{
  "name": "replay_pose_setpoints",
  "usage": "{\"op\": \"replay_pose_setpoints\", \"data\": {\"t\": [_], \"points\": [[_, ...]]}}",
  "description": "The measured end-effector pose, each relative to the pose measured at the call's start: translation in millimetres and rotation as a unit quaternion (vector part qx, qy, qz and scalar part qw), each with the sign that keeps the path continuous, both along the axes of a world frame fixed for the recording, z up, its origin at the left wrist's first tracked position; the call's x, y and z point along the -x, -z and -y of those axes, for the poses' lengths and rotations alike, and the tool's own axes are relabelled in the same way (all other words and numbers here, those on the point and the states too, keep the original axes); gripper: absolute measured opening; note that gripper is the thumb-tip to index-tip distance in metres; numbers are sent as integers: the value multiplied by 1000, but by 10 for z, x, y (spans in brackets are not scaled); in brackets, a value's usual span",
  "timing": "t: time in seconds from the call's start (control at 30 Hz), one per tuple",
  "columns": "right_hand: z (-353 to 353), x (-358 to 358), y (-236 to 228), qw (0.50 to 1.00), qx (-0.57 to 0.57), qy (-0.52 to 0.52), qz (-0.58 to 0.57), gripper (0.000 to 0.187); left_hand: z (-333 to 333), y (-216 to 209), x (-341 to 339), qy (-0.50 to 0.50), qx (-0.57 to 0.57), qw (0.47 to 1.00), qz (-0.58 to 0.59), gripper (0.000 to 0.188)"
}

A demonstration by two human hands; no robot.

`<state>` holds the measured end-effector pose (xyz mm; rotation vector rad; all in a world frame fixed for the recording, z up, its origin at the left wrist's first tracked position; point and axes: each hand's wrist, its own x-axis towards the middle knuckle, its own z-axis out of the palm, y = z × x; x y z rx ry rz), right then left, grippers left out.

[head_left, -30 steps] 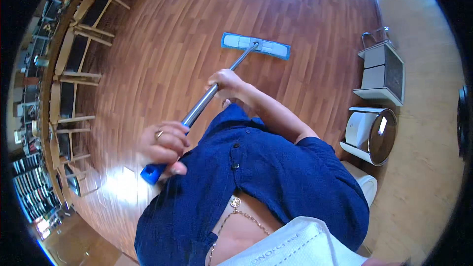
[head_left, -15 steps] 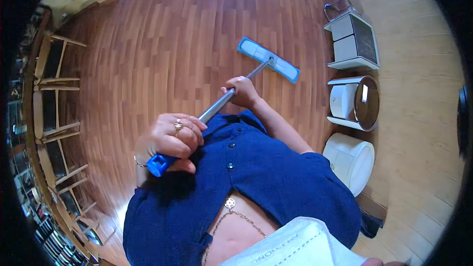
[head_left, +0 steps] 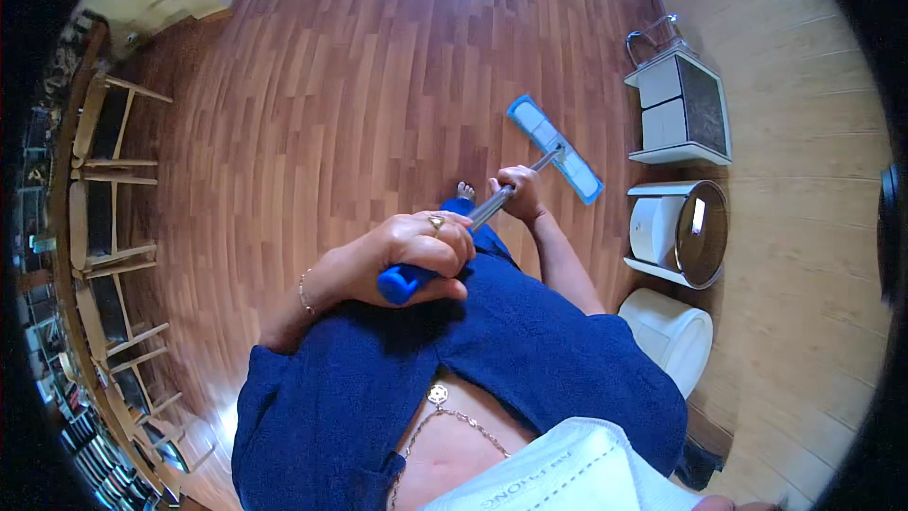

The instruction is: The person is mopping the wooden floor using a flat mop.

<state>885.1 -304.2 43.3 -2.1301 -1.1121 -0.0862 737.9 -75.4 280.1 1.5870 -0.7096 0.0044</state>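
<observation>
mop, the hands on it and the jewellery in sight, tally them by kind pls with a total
Mop: 1
Left hand and right hand: 2
Ring: 1
Bracelet: 1
Necklace, pendant included: 1
Total: 6

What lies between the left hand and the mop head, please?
In the head view, the silver pole runs from the left hand to the mop head, with the right hand around it.
</observation>
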Motion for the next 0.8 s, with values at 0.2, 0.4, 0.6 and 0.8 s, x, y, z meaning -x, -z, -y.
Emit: {"op": "replay_pose_setpoints", "data": {"t": [0.2, 0.4, 0.6, 0.8], "points": [[88, -1068, 70, 993, 70, -88, -24, 23, 269, 371, -659, -87, 11, 996, 30, 27], [192, -1641, 343, 990, 122, -66, 15, 22, 397, 737, -1049, -108, 9, 994, -35, 24], [-158, -1407, 323, 979, 173, -110, -24, 26, 223, 654, -610, -145, -23, 987, -59, 22], [-992, -446, -142, 964, 144, -224, -26, 37, -203, -45, 422, -243, -59, 967, -55, 28]]}}
